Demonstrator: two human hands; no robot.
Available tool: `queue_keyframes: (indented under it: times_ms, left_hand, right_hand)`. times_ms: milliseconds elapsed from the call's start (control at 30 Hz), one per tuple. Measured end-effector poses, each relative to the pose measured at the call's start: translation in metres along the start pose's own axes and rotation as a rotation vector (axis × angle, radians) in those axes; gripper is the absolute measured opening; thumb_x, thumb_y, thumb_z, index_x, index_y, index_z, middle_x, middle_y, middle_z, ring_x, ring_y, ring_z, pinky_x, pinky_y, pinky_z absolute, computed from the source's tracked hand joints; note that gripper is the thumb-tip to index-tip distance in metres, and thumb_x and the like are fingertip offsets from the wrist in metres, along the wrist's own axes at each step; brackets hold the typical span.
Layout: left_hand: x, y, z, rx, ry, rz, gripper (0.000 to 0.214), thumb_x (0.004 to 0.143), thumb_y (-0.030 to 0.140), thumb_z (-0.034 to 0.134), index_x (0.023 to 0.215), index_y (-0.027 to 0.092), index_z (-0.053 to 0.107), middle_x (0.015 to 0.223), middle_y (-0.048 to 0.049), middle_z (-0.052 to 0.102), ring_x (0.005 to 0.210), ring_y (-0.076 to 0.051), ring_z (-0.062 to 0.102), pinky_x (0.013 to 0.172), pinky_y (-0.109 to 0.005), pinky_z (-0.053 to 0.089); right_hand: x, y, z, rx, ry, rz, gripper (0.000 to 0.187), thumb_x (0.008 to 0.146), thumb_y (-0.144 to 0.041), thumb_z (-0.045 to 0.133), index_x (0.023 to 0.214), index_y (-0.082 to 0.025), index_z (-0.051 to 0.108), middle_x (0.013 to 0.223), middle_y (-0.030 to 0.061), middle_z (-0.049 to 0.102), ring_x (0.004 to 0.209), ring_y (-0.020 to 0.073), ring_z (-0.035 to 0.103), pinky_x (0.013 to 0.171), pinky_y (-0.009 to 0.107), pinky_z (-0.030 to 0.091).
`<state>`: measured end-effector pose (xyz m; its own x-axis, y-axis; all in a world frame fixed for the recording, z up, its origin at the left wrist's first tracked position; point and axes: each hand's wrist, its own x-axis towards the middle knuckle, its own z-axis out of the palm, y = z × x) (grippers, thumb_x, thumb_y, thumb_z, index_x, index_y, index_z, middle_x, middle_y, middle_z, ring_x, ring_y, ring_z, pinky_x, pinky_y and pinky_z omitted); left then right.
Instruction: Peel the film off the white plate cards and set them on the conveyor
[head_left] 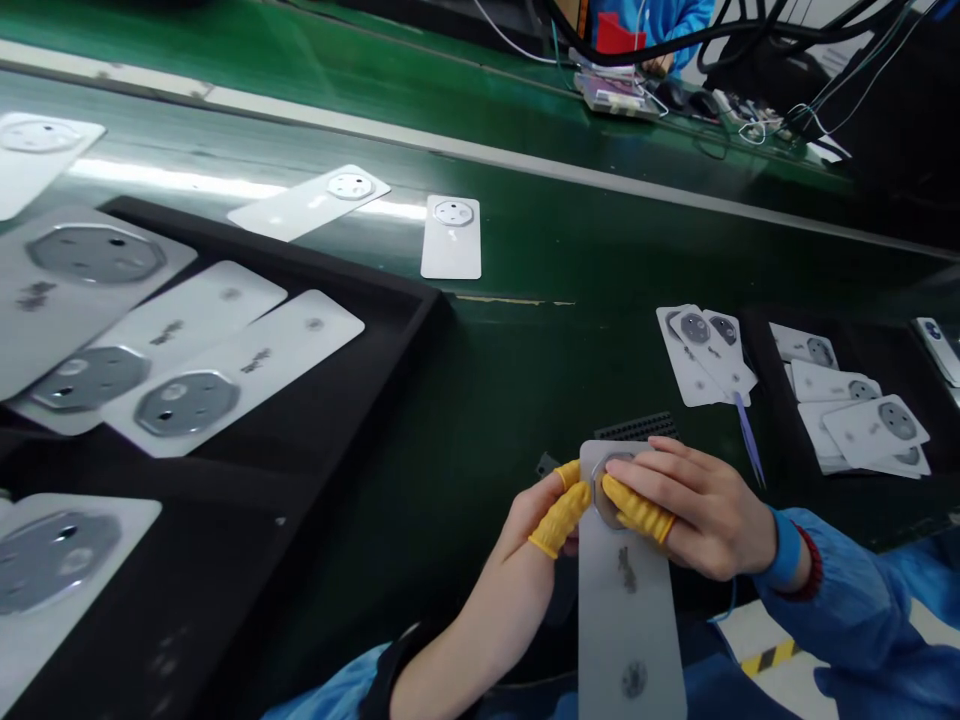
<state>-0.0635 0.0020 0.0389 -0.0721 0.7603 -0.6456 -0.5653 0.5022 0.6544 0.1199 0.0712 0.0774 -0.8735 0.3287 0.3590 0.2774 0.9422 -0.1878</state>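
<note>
The grey rectangular back panel is pinched, fingers closed on it, by the left hand and right hand; it could be dropped if either pinch slackens.

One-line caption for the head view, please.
Left hand and right hand, in yellow finger cots, hold a silver back cover at its camera ring above the green belt.
</note>
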Motion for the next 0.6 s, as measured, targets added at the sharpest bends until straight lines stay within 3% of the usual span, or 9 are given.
queue_keyframes:
  times_ms: [133, 300, 433, 600]
  left_hand:
    - [-0.002, 0.004, 0.003, 0.016, 0.056, -0.004, 0.033, 0.039, 0.036, 0.083, 0.07, 0.025, 0.077, 0.068, 0.0003, 0.071, 0.061, -0.017, 0.062, 0.054, -0.026, 0.052]
    - [-0.002, -0.001, -0.003, -0.002, 0.058, 0.0, 0.032, 0.039, 0.029, 0.081, 0.07, 0.026, 0.078, 0.072, -0.0004, 0.073, 0.064, -0.019, 0.064, 0.054, -0.025, 0.053]
    - [-0.005, -0.001, -0.006, 0.037, -0.016, 0.065, 0.033, 0.049, 0.029, 0.081, 0.082, 0.024, 0.079, 0.083, -0.0025, 0.076, 0.072, -0.02, 0.067, 0.06, -0.026, 0.055]
    - [-0.009, 0.006, 0.004, 0.089, -0.105, 0.125, 0.029, 0.061, 0.035, 0.08, 0.087, 0.024, 0.079, 0.09, -0.0029, 0.078, 0.085, -0.022, 0.069, 0.067, -0.024, 0.054]
  right_hand:
    - [-0.008, 0.0, 0.002, -0.019, 0.011, -0.028, 0.037, 0.096, -0.015, 0.033, 0.126, -0.005, 0.054, 0.112, 0.0145, 0.071, 0.107, 0.0248, 0.065, 0.095, 0.041, 0.056]
    - [-0.012, -0.003, 0.005, -0.022, 0.053, -0.011, 0.035, 0.097, -0.016, 0.033, 0.119, -0.008, 0.059, 0.114, 0.0131, 0.07, 0.111, 0.0234, 0.062, 0.098, 0.039, 0.054]
    - [-0.009, -0.003, 0.002, -0.061, 0.063, -0.063, 0.03, 0.097, -0.016, 0.037, 0.105, -0.007, 0.065, 0.111, 0.0149, 0.07, 0.109, 0.025, 0.062, 0.095, 0.04, 0.056]
    - [-0.006, -0.003, -0.001, -0.132, 0.01, -0.071, 0.029, 0.096, -0.016, 0.041, 0.109, -0.006, 0.064, 0.111, 0.013, 0.071, 0.108, 0.024, 0.063, 0.096, 0.039, 0.055]
